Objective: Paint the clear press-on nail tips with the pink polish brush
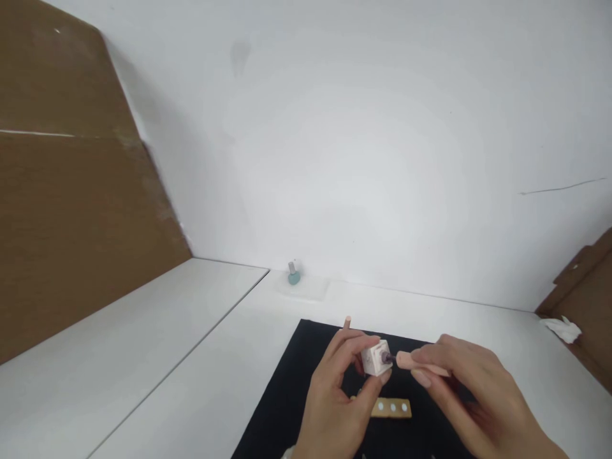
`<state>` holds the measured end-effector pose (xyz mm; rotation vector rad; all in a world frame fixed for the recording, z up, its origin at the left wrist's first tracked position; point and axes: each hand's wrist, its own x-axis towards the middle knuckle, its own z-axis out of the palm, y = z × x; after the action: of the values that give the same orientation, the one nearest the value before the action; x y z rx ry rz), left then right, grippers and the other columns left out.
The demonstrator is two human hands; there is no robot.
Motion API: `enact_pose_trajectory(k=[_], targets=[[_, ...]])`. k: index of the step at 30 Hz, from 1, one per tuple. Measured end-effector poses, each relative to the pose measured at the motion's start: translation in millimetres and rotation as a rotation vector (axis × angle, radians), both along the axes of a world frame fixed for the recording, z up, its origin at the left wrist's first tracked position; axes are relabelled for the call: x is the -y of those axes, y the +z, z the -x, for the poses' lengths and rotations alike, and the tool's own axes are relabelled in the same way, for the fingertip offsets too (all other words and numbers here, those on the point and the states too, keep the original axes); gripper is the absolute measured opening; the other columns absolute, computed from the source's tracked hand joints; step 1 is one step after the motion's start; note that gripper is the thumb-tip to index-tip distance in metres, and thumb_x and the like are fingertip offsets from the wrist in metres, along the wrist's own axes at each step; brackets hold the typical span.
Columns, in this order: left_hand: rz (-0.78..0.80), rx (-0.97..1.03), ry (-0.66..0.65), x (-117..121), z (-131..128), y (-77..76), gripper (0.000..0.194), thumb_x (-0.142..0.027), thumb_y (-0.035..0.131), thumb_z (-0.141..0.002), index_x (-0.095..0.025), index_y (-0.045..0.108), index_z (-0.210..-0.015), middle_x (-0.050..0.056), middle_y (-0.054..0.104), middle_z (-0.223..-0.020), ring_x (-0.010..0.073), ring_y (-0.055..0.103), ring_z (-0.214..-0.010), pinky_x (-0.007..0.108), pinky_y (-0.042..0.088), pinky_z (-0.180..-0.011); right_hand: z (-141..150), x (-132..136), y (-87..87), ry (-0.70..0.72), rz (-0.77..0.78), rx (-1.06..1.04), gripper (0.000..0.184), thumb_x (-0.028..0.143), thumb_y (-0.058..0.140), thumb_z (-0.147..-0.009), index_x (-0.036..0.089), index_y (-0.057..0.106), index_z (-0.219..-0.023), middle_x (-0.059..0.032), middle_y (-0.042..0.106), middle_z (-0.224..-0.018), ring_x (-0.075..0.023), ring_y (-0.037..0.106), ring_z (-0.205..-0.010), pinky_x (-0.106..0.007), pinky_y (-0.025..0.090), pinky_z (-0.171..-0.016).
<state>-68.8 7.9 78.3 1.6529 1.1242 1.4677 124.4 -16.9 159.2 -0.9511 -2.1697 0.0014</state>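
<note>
The white table [191,319] carries a black mat [287,390], perhaps laid there to protect the surface. Above it, the right hand [478,389] and left hand [337,389] face each other, near but apart. A tan strip [391,410] lies on the mat, seemingly within easy reach. The left thumb and fingers are clamped on the white bottle [370,362], likely to steady it and leave its neck clear. The right thumb and fingers pinch the pink cap [404,361], its dark stem at the neck; whether the tip is inside cannot be told.
</note>
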Motion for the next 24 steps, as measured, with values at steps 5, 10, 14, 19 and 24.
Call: enact_pose_trajectory(k=[5,10,14,19,24], targets=[[-0.026,-0.076,0.032,1,3,2.0,0.029,-0.016,0.073,-0.081,-0.03,0.078,-0.106,0.001,0.069,-0.104,0.0158,0.065,-0.074,0.031,0.061,-0.076,2,-3,-2.4,-0.019,-0.004,0.007,0.012,0.018,0.054,-0.104,0.024,0.063,-0.108,0.0007,0.072,-0.08,-0.0143,0.069,-0.066,-0.025,0.053,-0.062],[0.016,-0.059,0.03,1,3,2.0,0.029,-0.016,0.076,-0.078,-0.03,0.079,-0.103,0.001,0.07,-0.103,0.0161,0.064,-0.074,0.034,0.062,-0.083,2,-2,-0.1,-0.05,-0.021,-0.023,0.009,0.02,0.056,-0.103,0.024,0.064,-0.103,0.0001,0.074,-0.08,-0.0152,0.072,-0.067,-0.024,0.054,-0.062],[0.018,-0.058,0.009,1,3,0.0,0.028,-0.018,0.076,-0.079,-0.03,0.078,-0.104,0.002,0.07,-0.104,0.0172,0.065,-0.076,0.037,0.061,-0.087,1,-3,-2.6,-0.046,0.022,-0.067,0.008,0.023,0.056,-0.104,0.024,0.064,-0.103,0.0003,0.075,-0.081,-0.0144,0.073,-0.066,-0.023,0.054,-0.061],[-0.007,-0.091,-0.02,2,5,-2.8,0.031,-0.019,0.077,-0.08,-0.033,0.079,-0.108,0.002,0.068,-0.103,0.018,0.065,-0.079,0.037,0.061,-0.087,2,-6,-12.1,-0.088,0.142,-0.103,0.015,0.032,0.058,-0.105,0.023,0.065,-0.095,0.0009,0.074,-0.079,-0.0135,0.07,-0.064,-0.023,0.052,-0.059],[0.009,-0.121,0.0,1,4,-1.3,0.03,-0.023,0.077,-0.081,-0.034,0.082,-0.108,0.004,0.069,-0.105,0.0221,0.067,-0.087,0.04,0.061,-0.088,5,-11,-20.1,-0.162,0.406,-0.177,0.025,0.041,0.056,-0.105,0.023,0.065,-0.089,0.003,0.073,-0.074,-0.0132,0.064,-0.059,-0.023,0.048,-0.054]])
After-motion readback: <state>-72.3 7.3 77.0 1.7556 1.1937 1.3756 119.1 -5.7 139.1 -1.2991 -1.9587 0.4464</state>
